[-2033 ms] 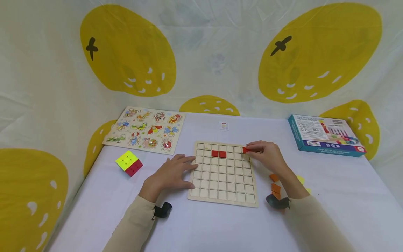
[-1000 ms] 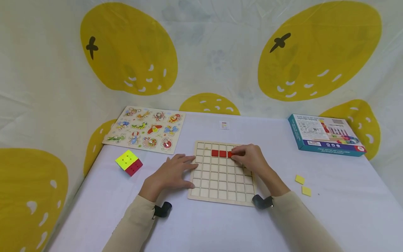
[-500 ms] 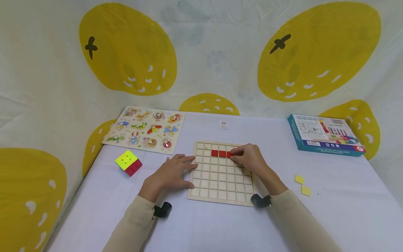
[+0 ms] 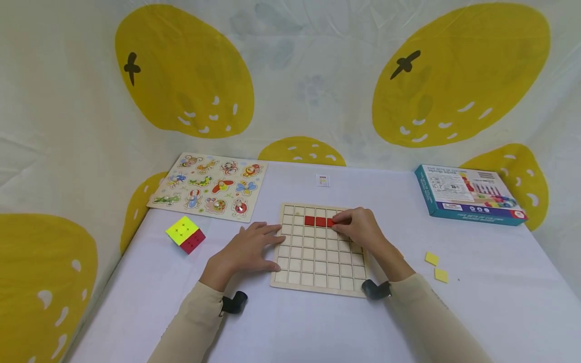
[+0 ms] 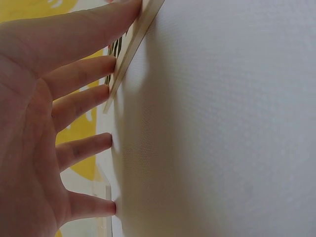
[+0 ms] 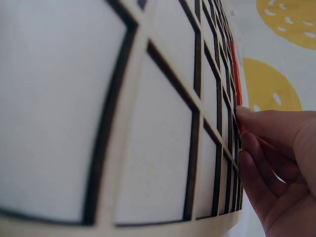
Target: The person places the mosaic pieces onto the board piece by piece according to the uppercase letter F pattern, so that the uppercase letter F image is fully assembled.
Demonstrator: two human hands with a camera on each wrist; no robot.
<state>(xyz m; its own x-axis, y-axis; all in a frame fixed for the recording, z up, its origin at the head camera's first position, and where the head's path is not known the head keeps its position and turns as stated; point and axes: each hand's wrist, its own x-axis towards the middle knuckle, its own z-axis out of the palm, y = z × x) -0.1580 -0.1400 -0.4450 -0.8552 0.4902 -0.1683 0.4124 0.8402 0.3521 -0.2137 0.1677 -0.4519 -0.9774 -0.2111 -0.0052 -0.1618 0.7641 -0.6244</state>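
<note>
A pale wooden grid board [image 4: 320, 254] lies flat in the middle of the table. In its second row from the back, two red square tiles [image 4: 315, 221] sit side by side in their cells. A third red tile [image 4: 330, 222] lies just right of them, its right part covered by my right hand [image 4: 360, 227], whose thumb and fingertips pinch it at the board. My left hand [image 4: 249, 247] is spread at the board's left side, with thumb and some fingertips touching the edge; in the left wrist view, straight fingers [image 5: 81, 101] reach the board and the tablecloth.
Two yellow tiles [image 4: 436, 267] lie right of my right forearm. A small printed card [image 4: 323, 180] lies behind the board. An insect puzzle [image 4: 211, 186] and a puzzle cube [image 4: 185, 235] are on the left, a teal-edged box [image 4: 469, 194] at back right.
My right hand has carried the third red tile leftward from the board's right side to beside the other two, then stayed there. Its forearm now hides the orange tiles. My left hand has not moved.
</note>
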